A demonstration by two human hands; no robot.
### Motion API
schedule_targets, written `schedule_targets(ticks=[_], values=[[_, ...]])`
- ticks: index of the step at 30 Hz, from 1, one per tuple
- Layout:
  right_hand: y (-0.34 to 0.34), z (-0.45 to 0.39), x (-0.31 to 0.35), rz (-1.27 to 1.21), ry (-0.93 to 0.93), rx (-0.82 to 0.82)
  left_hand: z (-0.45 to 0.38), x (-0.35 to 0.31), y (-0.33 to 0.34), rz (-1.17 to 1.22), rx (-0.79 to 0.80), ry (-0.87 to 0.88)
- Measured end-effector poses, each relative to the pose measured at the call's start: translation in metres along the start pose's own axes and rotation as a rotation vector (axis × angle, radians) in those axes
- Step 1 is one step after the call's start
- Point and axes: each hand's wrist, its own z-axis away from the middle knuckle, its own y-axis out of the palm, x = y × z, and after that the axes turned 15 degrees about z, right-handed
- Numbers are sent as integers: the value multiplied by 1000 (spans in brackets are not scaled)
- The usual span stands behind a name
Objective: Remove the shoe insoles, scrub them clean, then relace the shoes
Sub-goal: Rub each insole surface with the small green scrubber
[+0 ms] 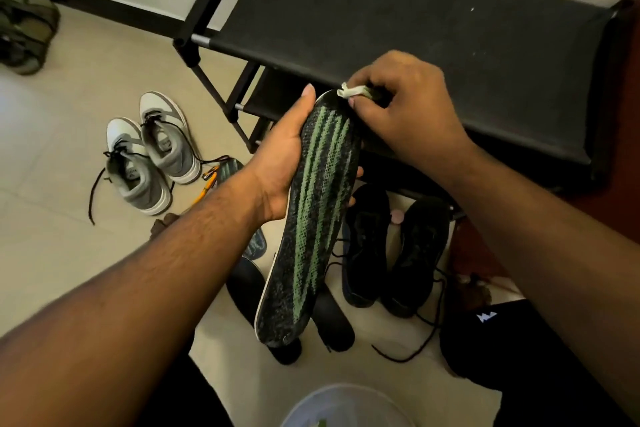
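My left hand (pixel 282 163) grips a long black insole with green stripes (pixel 311 218) around its middle, holding it upright in front of me. At the insole's top end, my right hand (pixel 401 114) pinches a small white cloth or wipe (pixel 351 91) against the tip. A pair of black shoes (pixel 391 246) with loose black laces lies on the floor below. Two plain black insoles (pixel 329 315) rest on the floor under the held one. Another green-striped insole (pixel 227 168) lies further left, partly hidden by my left forearm.
A pair of grey and white sneakers (pixel 152 152) with untied laces stands at the left. A black fabric shoe rack (pixel 398 21) fills the top. An orange-handled tool (pixel 207 184) lies by the sneakers. A pale basin rim (pixel 346 399) shows at the bottom edge. Dark sandals (pixel 24 28) sit far left.
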Motion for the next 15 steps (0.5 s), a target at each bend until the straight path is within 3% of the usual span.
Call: schedule_targets(ticks=[5, 10, 12, 15], values=[[-4, 1, 3, -41, 44, 96, -6, 1, -3, 4, 28, -17], [-15, 7, 12, -200, -75, 576, -6, -3, -8, 44, 6, 47], [-18, 7, 7, -264, 19, 488, -6, -4, -9, 44, 0, 45], [-15, 1, -4, -332, 257, 173, -6, -2, -9, 46, -9, 21]])
